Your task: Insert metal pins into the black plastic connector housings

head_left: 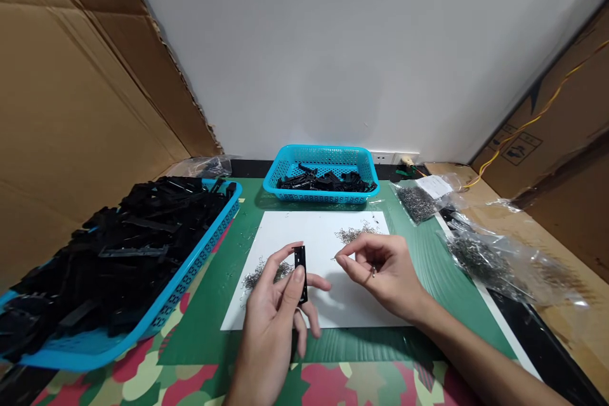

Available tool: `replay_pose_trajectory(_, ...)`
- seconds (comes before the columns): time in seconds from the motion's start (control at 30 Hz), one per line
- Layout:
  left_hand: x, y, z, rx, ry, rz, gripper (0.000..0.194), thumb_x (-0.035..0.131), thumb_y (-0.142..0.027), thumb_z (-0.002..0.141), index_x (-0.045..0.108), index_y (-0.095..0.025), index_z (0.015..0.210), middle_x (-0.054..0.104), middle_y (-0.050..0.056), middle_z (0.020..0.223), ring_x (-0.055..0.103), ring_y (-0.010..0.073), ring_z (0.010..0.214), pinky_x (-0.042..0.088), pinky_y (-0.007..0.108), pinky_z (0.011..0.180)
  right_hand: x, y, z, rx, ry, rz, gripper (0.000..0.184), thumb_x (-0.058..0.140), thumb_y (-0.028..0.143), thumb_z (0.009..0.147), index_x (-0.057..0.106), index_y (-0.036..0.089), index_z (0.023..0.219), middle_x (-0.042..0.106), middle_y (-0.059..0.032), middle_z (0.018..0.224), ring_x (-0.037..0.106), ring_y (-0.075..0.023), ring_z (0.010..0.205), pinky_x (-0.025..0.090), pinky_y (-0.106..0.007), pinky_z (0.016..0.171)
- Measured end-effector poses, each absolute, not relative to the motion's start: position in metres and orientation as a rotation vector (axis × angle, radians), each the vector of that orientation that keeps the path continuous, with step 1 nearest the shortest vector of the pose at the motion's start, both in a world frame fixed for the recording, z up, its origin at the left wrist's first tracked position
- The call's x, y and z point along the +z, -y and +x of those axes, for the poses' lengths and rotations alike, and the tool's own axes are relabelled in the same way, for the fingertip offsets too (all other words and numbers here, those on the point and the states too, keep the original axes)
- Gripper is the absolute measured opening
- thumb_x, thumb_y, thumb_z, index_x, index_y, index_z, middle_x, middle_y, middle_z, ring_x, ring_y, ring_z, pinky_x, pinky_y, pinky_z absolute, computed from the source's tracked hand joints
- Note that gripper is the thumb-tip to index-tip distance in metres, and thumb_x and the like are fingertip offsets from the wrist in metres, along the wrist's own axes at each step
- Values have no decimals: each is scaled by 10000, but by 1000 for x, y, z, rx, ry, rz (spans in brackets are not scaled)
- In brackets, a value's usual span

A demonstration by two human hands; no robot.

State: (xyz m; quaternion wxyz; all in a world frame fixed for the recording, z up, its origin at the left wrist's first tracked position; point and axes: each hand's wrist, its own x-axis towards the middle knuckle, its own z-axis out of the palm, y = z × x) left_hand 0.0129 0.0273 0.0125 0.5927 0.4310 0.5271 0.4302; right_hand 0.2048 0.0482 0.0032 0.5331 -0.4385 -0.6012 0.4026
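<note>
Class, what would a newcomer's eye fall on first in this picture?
Probably the bright blue plastic basket at far left, heaped with black plastic parts. Then, above the rectangular white sheet, the left hand holds a slim black rectangular strip and the right hand pinches a tiny metal wire.

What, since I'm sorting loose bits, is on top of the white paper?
The white paper holds a left heap and a right heap of small metal pieces. The left hand and right hand partly block the view; anything behind them cannot be seen.
</note>
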Motion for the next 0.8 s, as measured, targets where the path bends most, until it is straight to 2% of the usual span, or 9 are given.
replay_pose_trajectory(0.07,11,-26,12,1001,-1239,1047,576,679,-589,928,573,-246,1378,685,22,808,463,97,482,309,169,389,4,-47,205,920,1471,-1052,147,751,297,879,765,178,795,462,49,527,385,-94,472,308,-252,466)
replay_pose_trajectory(0.13,8,-23,10,980,-1221,1102,507,691,-571,928,645,-231,1302,667,33,831,506,118,590,409,181,490,4,-48,207,881,1507,-1057,127,742,269,878,763,177,794,458,53,524,382,-90,469,313,-251,470)
replay_pose_trajectory(0.23,5,-18,7,906,-1189,1167,528,730,-523,913,657,-261,1365,700,89,1081,655,214,935,564,268,808,5,-48,210,843,1529,-1054,107,739,241,879,756,181,793,445,62,524,370,-85,471,315,-250,478)
replay_pose_trajectory(0.3,6,-16,7,887,-1160,1204,538,723,-497,925,645,-282,1411,684,97,1230,627,270,1184,527,334,1021,7,-49,212,832,1518,-1052,103,743,240,879,753,183,794,446,62,531,370,-86,476,316,-252,481)
replay_pose_trajectory(0.33,7,-16,8,885,-1143,1230,520,704,-491,941,648,-287,1416,679,94,1260,603,283,1246,503,349,1066,8,-50,214,829,1507,-1058,106,744,245,881,753,183,795,449,60,536,375,-89,480,319,-254,483)
replay_pose_trajectory(0.4,10,-16,10,893,-1120,1307,464,667,-481,968,679,-292,1391,693,90,1239,607,293,1241,507,349,1052,10,-51,218,832,1490,-1076,124,746,267,886,752,184,793,453,56,541,383,-94,487,327,-259,486)
replay_pose_trajectory(0.57,9,-18,11,943,-1240,1559,373,666,-461,963,778,-293,1277,730,103,1123,685,290,983,564,328,802,12,-53,225,957,1572,-1112,179,741,312,892,747,177,775,450,52,539,378,-94,497,321,-252,483)
replay_pose_trajectory(0.7,-5,-14,8,949,-1364,1753,370,655,-416,972,760,-298,1307,746,107,1179,685,332,1109,551,377,883,9,-55,226,1019,1639,-1183,159,728,263,866,725,170,738,436,57,548,379,-89,509,305,-243,490)
replay_pose_trajectory(0.8,-15,-11,8,889,-1367,1931,338,544,-363,1033,731,-282,1303,742,107,1138,674,324,1089,530,394,871,3,-57,227,1047,1707,-1258,139,715,237,863,727,166,745,479,50,574,416,-90,537,317,-239,513)
